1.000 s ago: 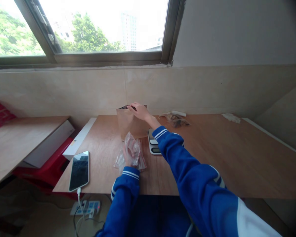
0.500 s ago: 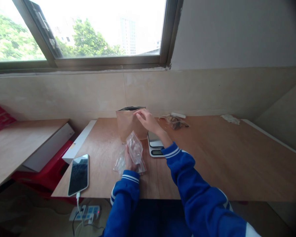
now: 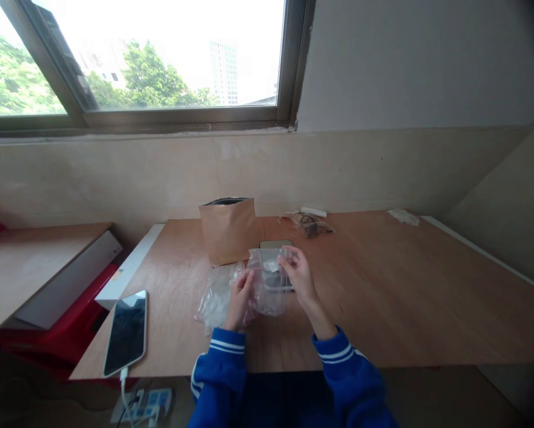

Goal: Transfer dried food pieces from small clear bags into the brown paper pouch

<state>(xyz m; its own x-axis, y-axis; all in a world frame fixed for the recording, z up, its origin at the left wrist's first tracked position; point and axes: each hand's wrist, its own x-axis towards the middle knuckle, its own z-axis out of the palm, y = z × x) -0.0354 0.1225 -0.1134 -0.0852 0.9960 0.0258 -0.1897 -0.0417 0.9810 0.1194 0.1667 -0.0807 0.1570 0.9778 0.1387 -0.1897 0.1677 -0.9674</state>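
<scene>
Both my hands hold up a small clear plastic bag [image 3: 269,279] above the wooden table [image 3: 404,285]. My left hand [image 3: 239,297] pinches its left edge and my right hand [image 3: 299,274] pinches its upper right edge. Behind the bag, partly hidden by it, lies a small white scale [image 3: 276,245]. An open brown paper pouch [image 3: 228,229] stands upright just beyond my left hand. More clear plastic bags [image 3: 215,297] lie on the table beside my left hand.
A phone [image 3: 125,331] on a charging cable lies at the table's left front corner. A power strip [image 3: 144,401] sits on the floor below. Small packets [image 3: 309,223] and a crumpled scrap [image 3: 400,216] lie by the wall. A second table [image 3: 35,255] stands left.
My right hand left the top of the brown pouch and came back toward me. It now grips the clear bag together with my left hand, which has lifted it.
</scene>
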